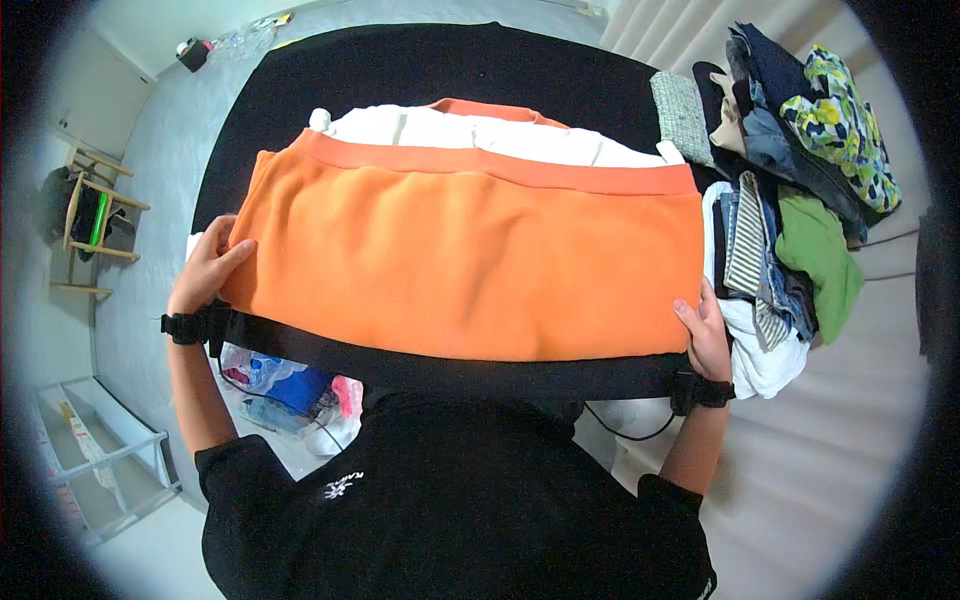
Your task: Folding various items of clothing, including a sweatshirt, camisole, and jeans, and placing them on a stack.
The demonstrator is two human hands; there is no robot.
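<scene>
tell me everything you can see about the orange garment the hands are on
The orange garment looks like soft, fleecy knit, lying flat and smoothed on a black table. A ribbed band in a slightly pinker orange runs along its far edge, and a white lining or inner layer shows beyond that band. It seems folded into a wide rectangle. The left hand presses its left edge and the right hand holds its near right corner. A pile of clothes lies just to its right.
</scene>
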